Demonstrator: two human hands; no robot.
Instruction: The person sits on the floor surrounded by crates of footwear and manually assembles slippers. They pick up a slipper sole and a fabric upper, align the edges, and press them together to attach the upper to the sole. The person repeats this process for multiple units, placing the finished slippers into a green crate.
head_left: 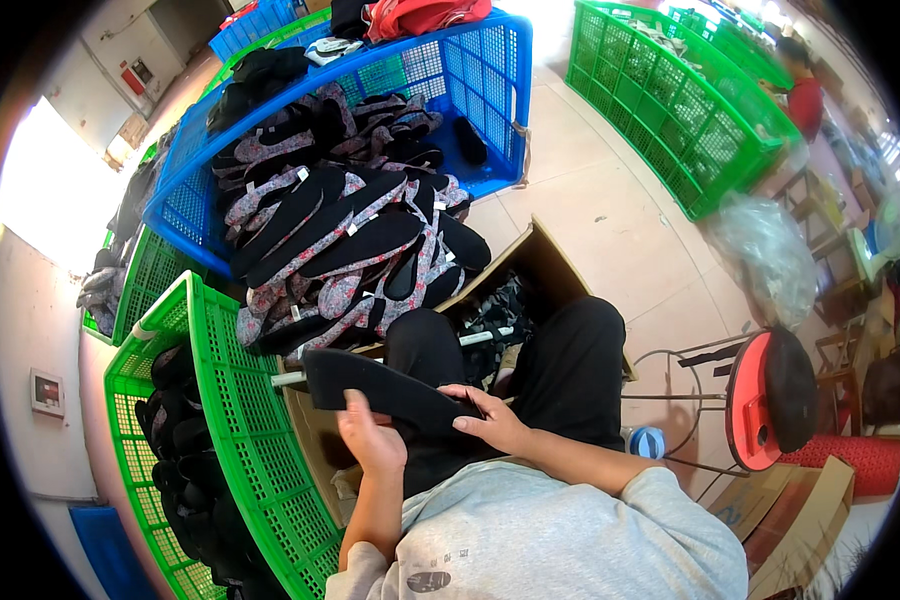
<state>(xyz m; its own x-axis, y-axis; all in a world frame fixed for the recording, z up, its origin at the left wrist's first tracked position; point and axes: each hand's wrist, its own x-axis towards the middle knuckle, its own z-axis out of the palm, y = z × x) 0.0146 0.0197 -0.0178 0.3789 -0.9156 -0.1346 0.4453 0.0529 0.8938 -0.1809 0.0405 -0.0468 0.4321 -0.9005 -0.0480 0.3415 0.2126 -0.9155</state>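
- The black insole point(385, 392) is the landmark here; it lies flat and long above the person's lap, held between both hands, and it is tilted with its left end a little higher.
- The left hand point(370, 438) is under the near edge of the insole, around its middle; the thumb comes up against the edge and the other fingers are hidden below it, so the hand grips the insole.
- The right hand point(495, 420) is at the right end of the insole; its fingers point(467, 393) lie stretched and close together on the top of it, and the thumb is below the edge, pinching that end.
- Behind the insole stands an open cardboard box point(545, 262) with dark patterned pieces inside.
- Beyond the insole and above the box there is a heap of flowered shoe pieces point(355, 245), which spills out of a blue crate point(475, 80).
- To the left of the insole is a green crate point(250, 440) that holds black pieces.
- Far to the right of the insole stands a red stool point(755, 405) with a black cushion, on the tiled floor point(610, 220).
- Far behind the insole, on the right side, is a second green crate point(690, 110).
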